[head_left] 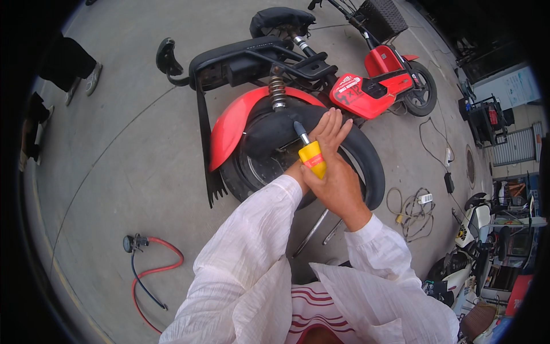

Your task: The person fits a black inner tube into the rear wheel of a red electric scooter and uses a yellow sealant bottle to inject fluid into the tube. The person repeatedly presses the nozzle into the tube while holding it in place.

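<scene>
A red-and-black electric bike lies on its side on the concrete floor. A bulging black rubber tube lies across its rear wheel, and the black tyre curves round to the right. My right hand is closed on a yellow-handled tool with a metal shank and a dark rounded tip. That tip points at the tube and seems close to it or touching. My left hand, partly hidden behind the right one, rests on the rubber with its visible fingers stretched out.
An air hose with a gauge lies at the left. Coiled cable and a black adapter are on the floor at right. Parked scooters stand at the far right. Another person's legs show at upper left.
</scene>
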`<state>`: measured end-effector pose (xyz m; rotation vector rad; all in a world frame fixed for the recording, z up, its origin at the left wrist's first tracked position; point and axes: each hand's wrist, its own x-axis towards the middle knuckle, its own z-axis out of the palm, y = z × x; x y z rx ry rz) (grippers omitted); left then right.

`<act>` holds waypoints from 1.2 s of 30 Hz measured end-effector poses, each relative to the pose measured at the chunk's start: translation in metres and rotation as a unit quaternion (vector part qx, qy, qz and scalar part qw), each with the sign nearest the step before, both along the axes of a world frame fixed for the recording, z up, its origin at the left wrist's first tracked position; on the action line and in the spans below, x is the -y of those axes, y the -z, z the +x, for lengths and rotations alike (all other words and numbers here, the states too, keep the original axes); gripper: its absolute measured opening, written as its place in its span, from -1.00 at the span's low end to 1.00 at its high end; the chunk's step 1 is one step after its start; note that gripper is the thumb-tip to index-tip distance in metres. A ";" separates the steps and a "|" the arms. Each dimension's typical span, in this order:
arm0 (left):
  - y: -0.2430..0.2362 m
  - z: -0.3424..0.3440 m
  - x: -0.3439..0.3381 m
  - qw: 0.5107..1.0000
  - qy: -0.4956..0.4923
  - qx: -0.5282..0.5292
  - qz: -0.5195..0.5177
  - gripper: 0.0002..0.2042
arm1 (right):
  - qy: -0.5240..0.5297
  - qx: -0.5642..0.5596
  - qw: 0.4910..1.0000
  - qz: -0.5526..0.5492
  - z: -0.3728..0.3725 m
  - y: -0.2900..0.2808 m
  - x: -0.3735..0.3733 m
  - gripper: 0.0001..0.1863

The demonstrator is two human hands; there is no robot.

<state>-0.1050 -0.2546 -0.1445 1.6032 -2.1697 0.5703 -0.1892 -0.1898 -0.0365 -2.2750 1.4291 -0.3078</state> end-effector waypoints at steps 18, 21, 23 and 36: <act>0.005 -0.004 0.006 1.000 0.002 -0.025 0.013 -0.32 | -0.006 0.013 1.000 -0.027 -0.003 0.007 0.003 -0.20; 0.008 -0.004 0.005 1.000 -0.003 -0.006 0.003 -0.33 | -0.011 0.018 1.000 -0.015 -0.003 0.007 0.002 -0.20; 0.009 -0.005 0.004 0.999 0.002 -0.038 0.008 -0.33 | 0.007 0.014 1.000 -0.008 -0.003 0.006 0.003 -0.19; 0.005 -0.003 0.003 1.000 0.001 -0.019 0.009 -0.33 | -0.010 0.034 0.999 -0.024 -0.001 0.006 0.003 -0.16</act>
